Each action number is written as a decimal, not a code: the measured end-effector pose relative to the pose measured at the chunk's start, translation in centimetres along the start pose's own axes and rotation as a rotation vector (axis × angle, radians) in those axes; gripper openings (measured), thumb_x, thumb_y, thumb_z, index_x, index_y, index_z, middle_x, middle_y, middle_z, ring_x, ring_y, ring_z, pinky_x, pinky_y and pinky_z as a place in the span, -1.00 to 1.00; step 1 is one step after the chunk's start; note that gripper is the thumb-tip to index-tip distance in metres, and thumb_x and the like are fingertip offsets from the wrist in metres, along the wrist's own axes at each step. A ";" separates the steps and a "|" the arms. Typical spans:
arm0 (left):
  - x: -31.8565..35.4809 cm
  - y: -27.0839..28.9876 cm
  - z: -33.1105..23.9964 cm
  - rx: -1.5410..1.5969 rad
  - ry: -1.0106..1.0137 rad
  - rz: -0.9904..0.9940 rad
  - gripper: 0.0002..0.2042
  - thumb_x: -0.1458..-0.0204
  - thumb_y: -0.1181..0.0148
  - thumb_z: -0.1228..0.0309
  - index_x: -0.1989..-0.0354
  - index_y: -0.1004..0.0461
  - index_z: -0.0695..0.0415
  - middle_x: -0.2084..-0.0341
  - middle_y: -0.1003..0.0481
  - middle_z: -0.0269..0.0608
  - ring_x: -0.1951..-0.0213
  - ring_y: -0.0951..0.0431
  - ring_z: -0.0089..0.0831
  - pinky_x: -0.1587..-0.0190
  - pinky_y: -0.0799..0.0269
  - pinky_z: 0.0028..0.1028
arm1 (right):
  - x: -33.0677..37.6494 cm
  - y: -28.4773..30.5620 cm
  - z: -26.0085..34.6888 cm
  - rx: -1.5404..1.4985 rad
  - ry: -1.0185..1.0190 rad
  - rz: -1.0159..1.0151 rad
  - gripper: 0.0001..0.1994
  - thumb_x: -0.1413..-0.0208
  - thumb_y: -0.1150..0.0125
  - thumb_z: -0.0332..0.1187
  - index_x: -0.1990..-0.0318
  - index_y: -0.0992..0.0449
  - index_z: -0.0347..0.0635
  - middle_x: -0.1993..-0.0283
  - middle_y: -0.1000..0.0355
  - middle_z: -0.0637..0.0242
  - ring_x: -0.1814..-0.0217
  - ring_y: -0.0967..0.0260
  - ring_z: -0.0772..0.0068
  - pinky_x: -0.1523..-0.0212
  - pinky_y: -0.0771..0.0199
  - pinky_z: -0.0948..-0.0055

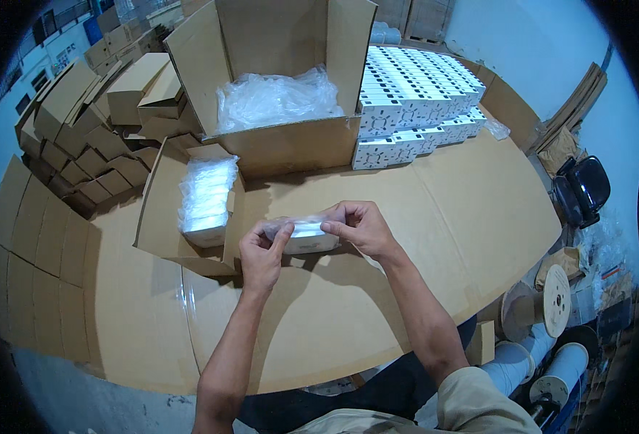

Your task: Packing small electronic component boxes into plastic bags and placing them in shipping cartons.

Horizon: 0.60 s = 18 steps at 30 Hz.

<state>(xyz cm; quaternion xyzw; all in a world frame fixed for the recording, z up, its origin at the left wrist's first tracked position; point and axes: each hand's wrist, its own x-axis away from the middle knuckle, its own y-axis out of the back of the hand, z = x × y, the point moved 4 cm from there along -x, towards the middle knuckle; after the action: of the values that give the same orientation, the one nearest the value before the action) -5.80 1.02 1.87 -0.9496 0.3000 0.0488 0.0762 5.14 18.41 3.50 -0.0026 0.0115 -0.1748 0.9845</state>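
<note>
Cardboard-covered table [479, 210], white box [314, 244] between hands [261, 254] [365, 228]

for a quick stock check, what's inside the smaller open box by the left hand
A row of plastic-wrapped white packages sits in the box; its bottom beneath them is covered.

The worktop [471, 224] is pretty much all tan cardboard [334, 318] on top. Sitting on it: small open box [159, 199] on the left, bigger box [301, 150] behind, stacked white cartons [410, 105] back right.
</note>
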 end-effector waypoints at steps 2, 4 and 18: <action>0.1 -0.3 -0.3 -0.006 0.032 -0.022 -0.83 -0.17 -0.34 0.39 0.22 -0.56 0.24 0.30 -0.60 -0.28 0.28 -0.52 -0.62 0.19 -0.45 -0.55 | -0.5 0.3 -0.9 -0.046 0.142 -0.007 -0.90 -0.16 -0.37 -0.45 0.28 -0.58 -0.28 0.27 -0.58 0.35 0.30 -0.41 0.69 0.31 -0.47 0.55; 0.0 -0.2 -0.1 -0.015 0.063 -0.046 -0.82 -0.15 -0.35 0.38 0.22 -0.54 0.23 0.32 -0.58 -0.30 0.29 -0.52 -0.63 0.20 -0.44 -0.56 | -0.8 0.5 -1.9 -0.060 0.122 -0.019 -0.89 -0.16 -0.37 -0.45 0.29 -0.54 -0.24 0.26 -0.58 0.35 0.30 -0.40 0.70 0.30 -0.46 0.55; -0.2 -0.5 0.4 0.090 0.011 -0.064 -0.77 -0.15 -0.35 0.38 0.18 -0.42 0.18 0.37 -0.56 -0.34 0.35 -0.46 -0.72 0.33 -0.35 -0.63 | 0.5 0.7 2.2 0.071 0.449 0.155 -0.70 -0.06 -0.36 -0.53 0.01 -0.67 -0.16 -0.16 -0.50 0.22 -0.09 -0.48 0.32 -0.12 -0.50 0.30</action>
<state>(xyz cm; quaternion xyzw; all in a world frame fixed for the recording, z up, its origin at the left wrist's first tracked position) -5.66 1.62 1.57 -0.9546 0.2717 0.0278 0.1188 5.86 18.89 5.68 0.0721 0.2242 -0.0955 0.9672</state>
